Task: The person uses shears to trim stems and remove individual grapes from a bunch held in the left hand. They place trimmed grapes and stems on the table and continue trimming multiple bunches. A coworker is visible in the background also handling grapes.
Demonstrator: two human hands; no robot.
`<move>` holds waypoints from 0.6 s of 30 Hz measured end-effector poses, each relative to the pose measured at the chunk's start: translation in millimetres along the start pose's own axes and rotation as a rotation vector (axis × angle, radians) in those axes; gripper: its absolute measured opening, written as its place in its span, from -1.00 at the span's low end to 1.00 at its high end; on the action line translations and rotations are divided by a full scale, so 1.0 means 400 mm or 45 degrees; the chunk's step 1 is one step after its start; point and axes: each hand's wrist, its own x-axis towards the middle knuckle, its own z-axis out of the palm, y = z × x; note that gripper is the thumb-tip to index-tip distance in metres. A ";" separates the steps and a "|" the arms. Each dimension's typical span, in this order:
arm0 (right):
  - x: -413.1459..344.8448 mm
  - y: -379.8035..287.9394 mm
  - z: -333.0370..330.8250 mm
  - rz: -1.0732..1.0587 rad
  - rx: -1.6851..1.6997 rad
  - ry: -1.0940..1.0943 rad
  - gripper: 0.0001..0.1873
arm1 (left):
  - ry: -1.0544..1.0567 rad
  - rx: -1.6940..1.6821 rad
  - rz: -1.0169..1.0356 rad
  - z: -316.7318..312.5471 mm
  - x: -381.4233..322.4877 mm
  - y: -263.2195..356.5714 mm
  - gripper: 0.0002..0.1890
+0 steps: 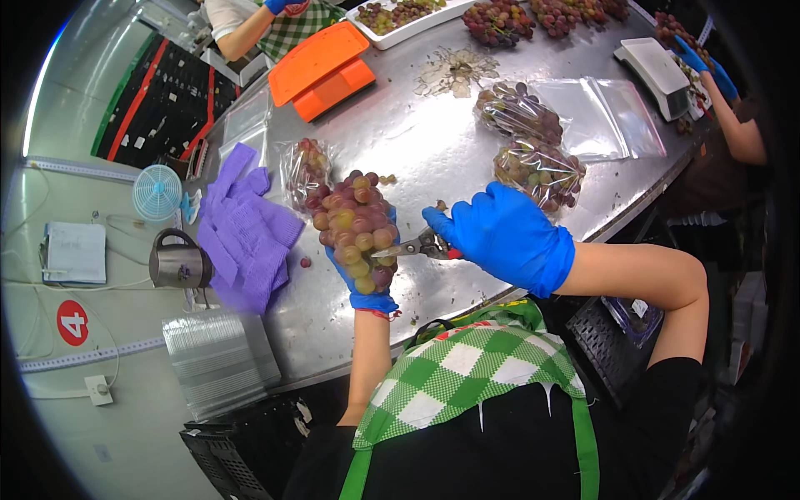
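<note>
A large bunch of red and yellow-green grapes (356, 228) rests in my left hand (375, 300), which wears a blue glove and is mostly hidden beneath the fruit. My right hand (506, 237), gloved in the same blue, grips a pair of pruning snips (420, 245). The tips of the blades point left and reach the lower right side of the bunch; whether they touch a stem I cannot tell. Behind the bunch lies a bagged bunch of grapes (306, 164). Two more bunches in clear bags (522, 112) lie beyond my right hand.
Purple knitted gloves (250, 231) and a steel kettle (178, 259) are at left. An orange scale (322, 69) and white tray (412, 25) stand at the back. Flat plastic bags (600, 119) lie right of the bagged grapes, near a white scale (653, 72). Two gloved co-workers stand across and at right.
</note>
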 end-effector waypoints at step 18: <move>0.027 -0.077 -0.015 0.298 0.015 -0.275 -0.65 | -0.151 0.596 0.358 0.056 -0.025 -0.052 -0.39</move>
